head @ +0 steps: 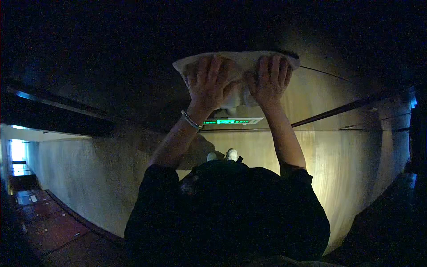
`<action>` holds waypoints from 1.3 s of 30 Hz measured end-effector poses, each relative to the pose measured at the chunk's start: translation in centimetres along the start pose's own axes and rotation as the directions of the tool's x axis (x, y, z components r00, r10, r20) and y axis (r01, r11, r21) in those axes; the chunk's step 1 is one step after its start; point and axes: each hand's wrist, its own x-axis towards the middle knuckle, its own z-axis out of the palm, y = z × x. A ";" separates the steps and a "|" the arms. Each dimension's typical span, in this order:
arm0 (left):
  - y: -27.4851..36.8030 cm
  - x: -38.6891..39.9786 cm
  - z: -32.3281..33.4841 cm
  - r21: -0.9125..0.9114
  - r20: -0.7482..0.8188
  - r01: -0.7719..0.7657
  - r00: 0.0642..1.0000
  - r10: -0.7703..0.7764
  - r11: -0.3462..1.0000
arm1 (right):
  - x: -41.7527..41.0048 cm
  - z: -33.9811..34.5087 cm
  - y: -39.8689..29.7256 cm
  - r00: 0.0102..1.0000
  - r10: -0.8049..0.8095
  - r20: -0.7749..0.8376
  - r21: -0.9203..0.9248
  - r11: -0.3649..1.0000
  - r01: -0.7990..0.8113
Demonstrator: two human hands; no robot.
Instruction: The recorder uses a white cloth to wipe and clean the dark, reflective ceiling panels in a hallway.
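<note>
A pale cloth [241,71] is spread against a dark wall surface at the top middle of the view. My left hand [208,80] lies on the cloth's left part, fingers pointing up, with a light bracelet around the wrist. On its right part rests my right hand [269,78], its thumb towards the middle. Both palms face the cloth and are hidden, so whether the fingers grip it cannot be told. Just below the hands, a green lit exit sign [227,121] sits low on the wall.
Pale shoes [232,154] stand on a shiny floor [320,160] below the sign. Dark strips [333,110] run along the wall at right and left. At the far left are a bright window [18,150] and reddish panels [50,220]. Much is dark.
</note>
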 end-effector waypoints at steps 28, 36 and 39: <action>3.8 7.6 -1.3 -0.118 0.052 -0.108 0.992 0.114 0.987 | 4.3 -1.3 6.2 0.982 0.114 -0.147 -0.026 0.993 -0.119; 7.5 9.3 0.9 -0.041 -0.168 -0.037 0.985 0.030 0.998 | 4.0 -3.1 9.8 0.984 0.062 -0.165 0.012 0.998 -0.061; 9.2 5.8 2.8 0.044 -0.022 0.051 0.999 -0.050 0.998 | 0.4 -2.6 10.8 1.000 0.022 0.020 0.002 1.000 -0.022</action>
